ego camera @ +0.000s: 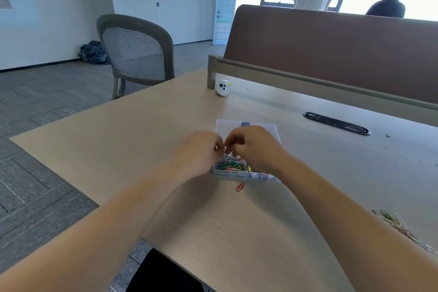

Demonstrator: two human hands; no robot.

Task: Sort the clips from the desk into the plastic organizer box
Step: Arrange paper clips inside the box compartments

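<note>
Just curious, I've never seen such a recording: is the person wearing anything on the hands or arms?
No. The left hand and right hand are bare: no gloves, rings or markings visible. The left forearm and right forearm are bare up to the frame's edge, with no sleeves, watch, bracelet or cables.

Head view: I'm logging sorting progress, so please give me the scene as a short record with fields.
organizer box: clear plastic, open, coloured paper clips inside
lid: folded open behind the box
left hand: fingers curled above the box; what its grip holds is hidden
right hand: likewise curled, fingertips close to the left's
orange paper clip: loose on the desk, just before the box
clip pile: unsorted, near the desk's right edge
</note>
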